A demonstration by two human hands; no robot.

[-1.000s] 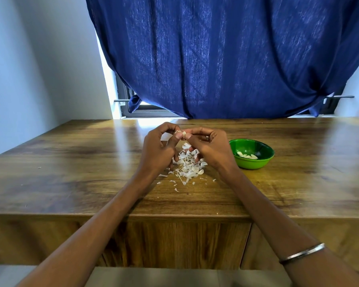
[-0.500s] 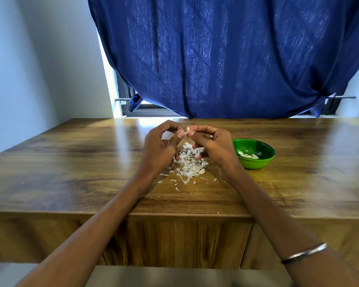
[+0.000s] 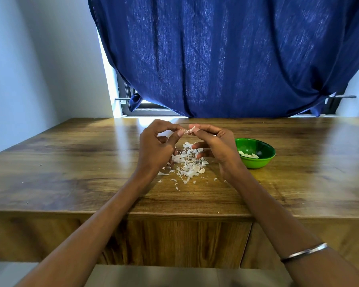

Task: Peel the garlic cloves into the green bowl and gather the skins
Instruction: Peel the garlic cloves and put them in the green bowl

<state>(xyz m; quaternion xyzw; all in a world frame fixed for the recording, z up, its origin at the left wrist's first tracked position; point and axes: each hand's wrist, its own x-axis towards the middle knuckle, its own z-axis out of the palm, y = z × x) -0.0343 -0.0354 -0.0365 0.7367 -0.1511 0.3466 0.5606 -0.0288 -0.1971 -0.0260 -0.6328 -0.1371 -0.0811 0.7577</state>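
Both hands are up over the table (image 3: pixel 71 162), fingertips meeting on one small garlic clove (image 3: pixel 190 129). The left hand (image 3: pixel 156 147) pinches it from the left, the right hand (image 3: pixel 215 145) from the right with thumb and forefinger, its other fingers loosely spread. Right under them sits the messy pile of skins (image 3: pixel 188 162). The green bowl (image 3: pixel 256 153), just right of the right hand, has a few peeled cloves (image 3: pixel 248 155) in it.
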